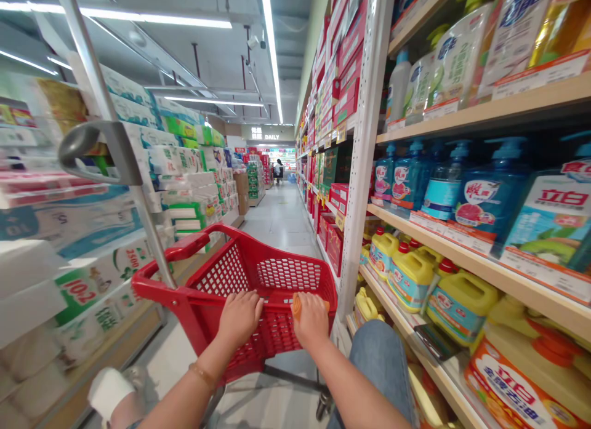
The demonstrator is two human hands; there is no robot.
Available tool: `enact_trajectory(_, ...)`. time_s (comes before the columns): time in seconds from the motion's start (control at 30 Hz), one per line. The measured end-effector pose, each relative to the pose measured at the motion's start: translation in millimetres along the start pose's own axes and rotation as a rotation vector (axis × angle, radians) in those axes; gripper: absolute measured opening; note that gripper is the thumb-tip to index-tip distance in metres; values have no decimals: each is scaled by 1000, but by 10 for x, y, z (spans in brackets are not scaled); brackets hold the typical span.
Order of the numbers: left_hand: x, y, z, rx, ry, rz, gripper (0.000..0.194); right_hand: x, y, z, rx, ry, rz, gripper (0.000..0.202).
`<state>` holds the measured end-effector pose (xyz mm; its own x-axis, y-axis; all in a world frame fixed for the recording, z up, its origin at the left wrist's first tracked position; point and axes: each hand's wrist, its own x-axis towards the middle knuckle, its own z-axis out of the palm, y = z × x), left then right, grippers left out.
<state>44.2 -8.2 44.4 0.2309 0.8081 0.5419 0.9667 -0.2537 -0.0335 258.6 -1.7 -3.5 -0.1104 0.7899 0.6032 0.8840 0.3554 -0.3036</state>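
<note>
In front of me stands a red plastic shopping cart (290, 275) with pierced sides and an open top. My left hand (240, 318) is closed over its near rim, knuckles up. Beside it on the same rim, my right hand (311, 321) is closed around an orange item (297, 306); its ends show on both sides of the fingers, and its kind cannot be made out. No goods show in the visible part of the basket.
A metal pole with a grey loop handle (99, 152) rises at the cart's left. Packs of tissue (184, 170) are stacked left. Right, shelves hold blue pump bottles (484, 183) and yellow jugs (457, 300). The tiled aisle (277, 223) runs ahead toward a distant person (278, 169).
</note>
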Motion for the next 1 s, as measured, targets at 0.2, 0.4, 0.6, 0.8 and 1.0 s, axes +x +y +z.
enact_trajectory(0.2,-65,-275,-261,222,106,-148,42,193,352,-143,-69,-59,155,31)
enact_trajectory(0.4,-83,-53,-341,270,35,-151,49,205,-58,41,43,-27,5,30)
enact_trajectory(0.6,-144,-348,-521,306,71,-96,49,204,-45,178,129,-32,-85,38)
enact_trajectory(0.8,-128,-338,-556,385,51,-175,54,317,-219,239,123,-51,73,39)
enact_trajectory(1.0,-220,-175,-636,308,34,-124,50,253,-574,214,233,-55,-84,40)
